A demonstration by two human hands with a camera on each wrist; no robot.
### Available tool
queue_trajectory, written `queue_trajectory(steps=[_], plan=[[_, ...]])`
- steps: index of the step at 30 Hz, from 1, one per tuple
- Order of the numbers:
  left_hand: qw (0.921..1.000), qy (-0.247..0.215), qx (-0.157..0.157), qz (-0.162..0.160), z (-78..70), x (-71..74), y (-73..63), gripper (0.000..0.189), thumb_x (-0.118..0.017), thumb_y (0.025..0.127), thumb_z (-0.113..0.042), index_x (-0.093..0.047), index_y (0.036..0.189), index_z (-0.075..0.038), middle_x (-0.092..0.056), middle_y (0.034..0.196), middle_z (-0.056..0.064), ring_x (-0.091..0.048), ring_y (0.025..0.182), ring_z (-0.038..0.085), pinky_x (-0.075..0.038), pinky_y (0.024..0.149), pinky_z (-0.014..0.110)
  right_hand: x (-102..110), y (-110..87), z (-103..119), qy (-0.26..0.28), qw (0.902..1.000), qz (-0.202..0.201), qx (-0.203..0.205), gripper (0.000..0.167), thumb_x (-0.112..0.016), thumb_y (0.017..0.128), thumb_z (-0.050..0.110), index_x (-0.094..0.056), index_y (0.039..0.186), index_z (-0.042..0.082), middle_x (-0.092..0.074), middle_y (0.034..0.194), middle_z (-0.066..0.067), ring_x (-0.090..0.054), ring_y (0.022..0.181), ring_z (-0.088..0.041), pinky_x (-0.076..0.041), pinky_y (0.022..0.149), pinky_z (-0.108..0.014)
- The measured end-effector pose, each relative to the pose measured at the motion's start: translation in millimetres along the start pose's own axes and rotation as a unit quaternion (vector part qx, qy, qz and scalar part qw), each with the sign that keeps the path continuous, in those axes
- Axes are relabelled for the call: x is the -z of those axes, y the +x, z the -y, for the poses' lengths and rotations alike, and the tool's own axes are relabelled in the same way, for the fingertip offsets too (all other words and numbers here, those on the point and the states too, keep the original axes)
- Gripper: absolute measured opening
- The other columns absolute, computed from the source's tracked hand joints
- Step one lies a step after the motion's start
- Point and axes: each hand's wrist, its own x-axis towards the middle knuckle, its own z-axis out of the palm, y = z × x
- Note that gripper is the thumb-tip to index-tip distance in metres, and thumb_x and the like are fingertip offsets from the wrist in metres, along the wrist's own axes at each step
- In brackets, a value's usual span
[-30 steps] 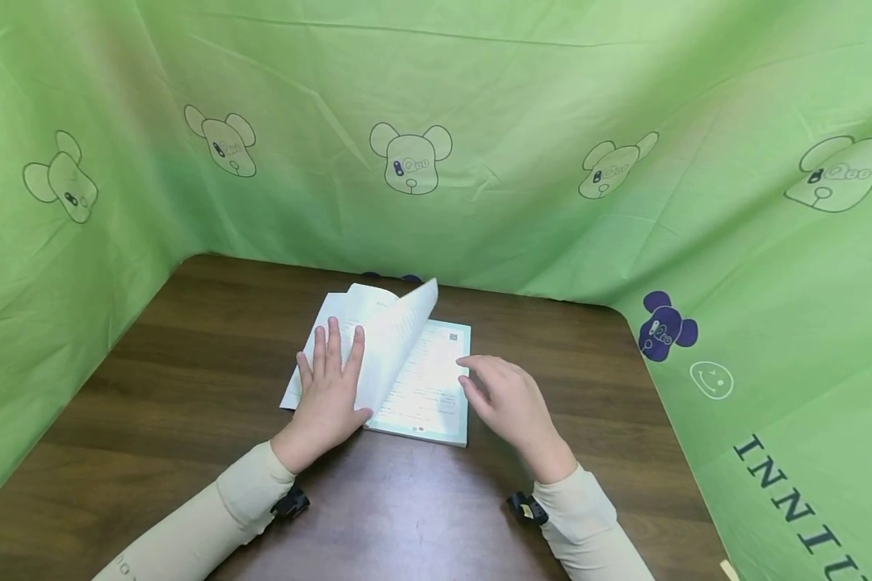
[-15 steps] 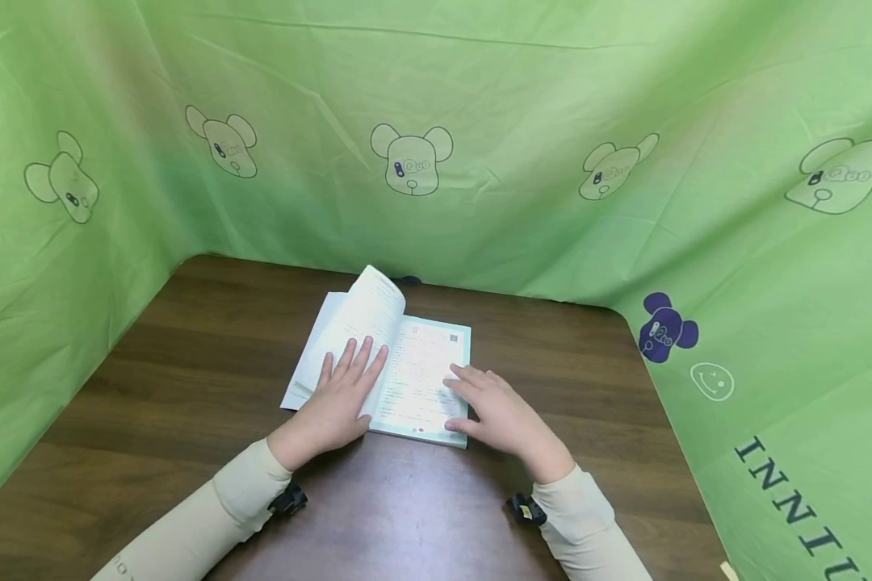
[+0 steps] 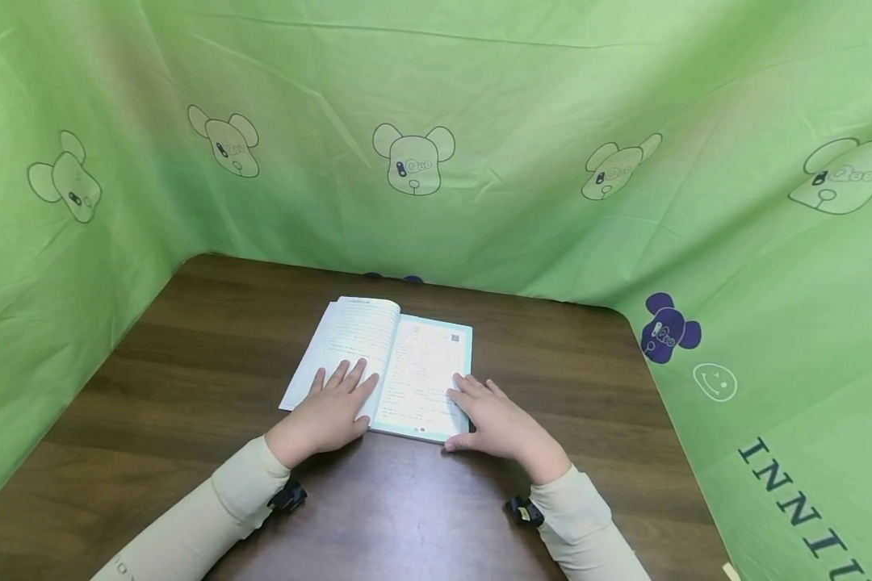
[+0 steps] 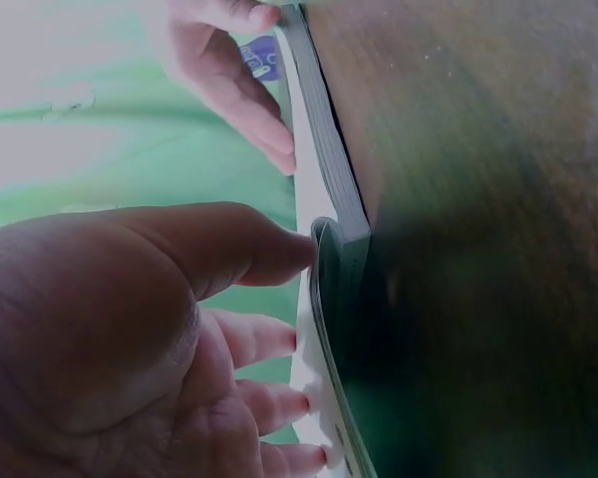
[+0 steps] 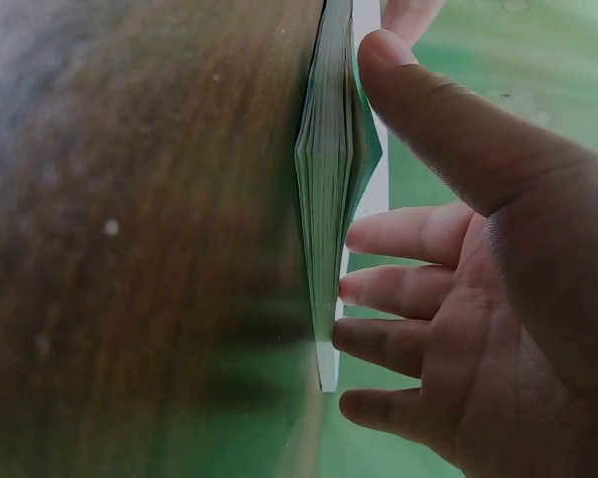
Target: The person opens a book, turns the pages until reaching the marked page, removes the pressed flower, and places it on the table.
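Note:
An open book (image 3: 421, 355) with printed pages lies in the middle of the table in the head view. My left hand (image 3: 327, 415) rests on the lower part of its left page (image 3: 359, 323), fingers spread and thumb by the spine. In the left wrist view the left thumb (image 4: 249, 244) touches the paper near the fold. My right hand (image 3: 497, 420) lies over the lower right corner of the right page, thumb at the bottom edge. The right wrist view shows the right fingers (image 5: 399, 289) straight, tips against the page, beside the thick page block (image 5: 324, 199).
The brown wooden table (image 3: 189, 363) extends around the book. A green curtain (image 3: 509, 226) printed with bear heads hangs behind the table and at both sides. A small pale object (image 3: 730, 571) shows at the table's right edge.
The raised pages have turned over to the left and now lie down on the left side. My left hand stays on the left page; my right hand has come onto the right page.

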Motion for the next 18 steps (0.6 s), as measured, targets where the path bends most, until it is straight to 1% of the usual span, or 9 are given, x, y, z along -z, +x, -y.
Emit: queue_trajectory(steps=[3, 7, 12, 16, 18], plan=[[0.9999, -0.006, 0.004, 0.009, 0.5, 1.3, -1.0, 0.065, -0.059, 0.102, -0.033, -0.037, 0.159, -0.011, -0.02, 0.169, 0.018, -0.016, 0.156, 0.042, -0.014, 0.12, 0.069, -2.0, 0.3, -1.1, -0.003, 1.0, 0.001, -0.004, 0.095, -0.08, 0.081, 0.057, -0.05, 0.149, -0.001, -0.034, 0.163, -0.022, -0.032, 0.152, -0.038, -0.021, 0.122, -0.061], [0.9997, -0.01, 0.003, 0.02, 1.5, 3.8, -1.9, 0.066, -0.057, 0.103, -0.036, -0.036, 0.16, -0.011, -0.021, 0.169, 0.018, -0.019, 0.156, 0.042, -0.02, 0.119, 0.068, -2.7, -0.3, -2.4, -0.007, 1.0, -0.003, -0.001, 0.095, -0.081, 0.08, 0.057, -0.049, 0.15, 0.0, -0.034, 0.164, -0.02, -0.032, 0.152, -0.036, -0.021, 0.122, -0.062], [0.9995, -0.007, 0.003, 0.032, 3.3, 4.8, -1.6, 0.071, -0.061, 0.102, -0.043, -0.036, 0.16, -0.012, -0.023, 0.169, 0.017, -0.022, 0.155, 0.041, -0.027, 0.117, 0.067, -2.0, -2.6, -3.8, 0.003, 1.0, -0.007, -0.001, 0.093, -0.081, 0.081, 0.056, -0.05, 0.149, 0.001, -0.035, 0.164, -0.019, -0.033, 0.152, -0.036, -0.021, 0.122, -0.062], [0.9993, -0.013, 0.002, 0.034, 4.1, 6.6, -2.5, 0.073, -0.063, 0.1, -0.043, -0.036, 0.16, -0.011, -0.024, 0.169, 0.017, -0.023, 0.155, 0.042, -0.029, 0.115, 0.067, 0.3, -2.5, -4.6, 0.005, 1.0, -0.005, -0.006, 0.085, -0.079, 0.084, 0.054, -0.053, 0.148, 0.004, -0.038, 0.162, -0.018, -0.035, 0.151, -0.035, -0.021, 0.122, -0.061], [0.9993, -0.014, 0.004, 0.033, 4.1, 7.6, -2.9, 0.073, -0.064, 0.1, -0.042, -0.037, 0.16, -0.011, -0.024, 0.168, 0.017, -0.024, 0.154, 0.042, -0.029, 0.115, 0.067, 1.8, -2.0, -5.1, -0.003, 1.0, -0.005, 0.0, 0.077, -0.078, 0.087, 0.052, -0.057, 0.145, 0.005, -0.042, 0.16, -0.018, -0.037, 0.15, -0.034, -0.023, 0.122, -0.06]])
